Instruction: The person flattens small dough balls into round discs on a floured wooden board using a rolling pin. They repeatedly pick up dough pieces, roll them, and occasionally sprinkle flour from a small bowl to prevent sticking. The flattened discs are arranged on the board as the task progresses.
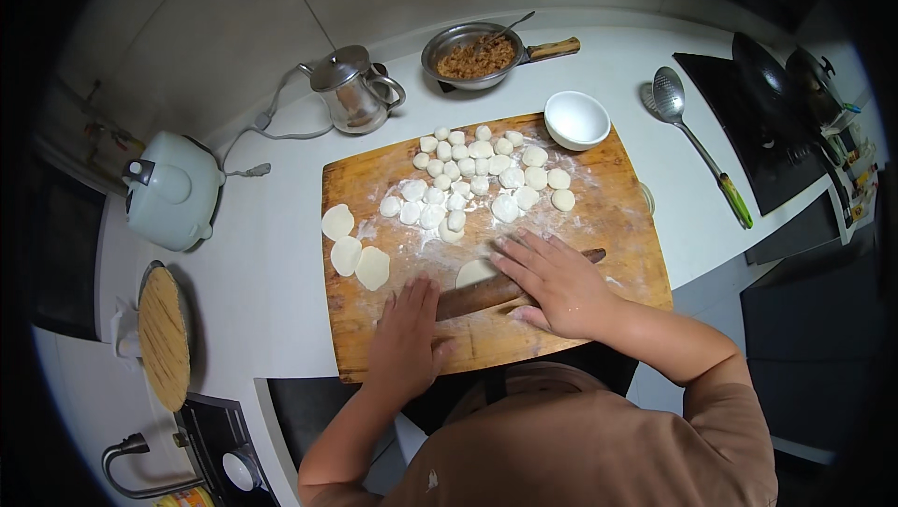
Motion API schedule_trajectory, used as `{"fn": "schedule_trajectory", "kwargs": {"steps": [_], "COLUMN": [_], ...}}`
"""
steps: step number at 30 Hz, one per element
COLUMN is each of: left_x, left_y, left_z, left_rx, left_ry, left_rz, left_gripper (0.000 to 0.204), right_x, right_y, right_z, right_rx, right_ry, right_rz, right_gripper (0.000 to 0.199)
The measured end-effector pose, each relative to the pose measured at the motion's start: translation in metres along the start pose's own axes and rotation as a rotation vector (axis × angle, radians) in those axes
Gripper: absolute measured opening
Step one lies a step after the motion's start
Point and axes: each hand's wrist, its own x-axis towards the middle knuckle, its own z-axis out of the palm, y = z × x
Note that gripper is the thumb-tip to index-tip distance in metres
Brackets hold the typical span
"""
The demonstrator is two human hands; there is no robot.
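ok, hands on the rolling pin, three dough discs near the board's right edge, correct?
Wrong edge: the head view shows three dough discs near the left edge of the board. Left hand and right hand are on the rolling pin.

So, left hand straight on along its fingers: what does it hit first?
The left hand would likely first meet the round, white, flour-dusted dough balls on the brown wooden board; its height above the board is hard to judge.
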Motion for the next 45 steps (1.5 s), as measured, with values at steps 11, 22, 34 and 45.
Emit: {"fn": "schedule_trajectory", "kwargs": {"steps": [11, 22, 34, 45], "left_x": [0.049, 0.034, 0.072, 0.065], "left_y": [-0.022, 0.005, -0.012, 0.003], "left_z": [-0.015, -0.010, 0.002, -0.007], "left_rx": [0.059, -0.271, -0.365, -0.408], "left_ry": [0.225, 0.046, 0.074, 0.099], "left_rz": [-0.127, 0.093, -0.024, -0.190], "left_gripper": [0.071, 0.043, 0.019, 0.013], "right_x": [0.063, -0.022, -0.051, -0.063], "right_y": [0.026, -0.014, -0.019, -0.014], "right_z": [0.013, 0.010, 0.004, -0.003], "right_rx": [-0.011, 0.100, 0.149, 0.104], "right_ry": [0.110, 0.096, 0.242, 0.259], "right_rz": [0.081, 0.011, -0.060, -0.076], "right_gripper": [0.068, 0.058, 0.032, 0.032]}}
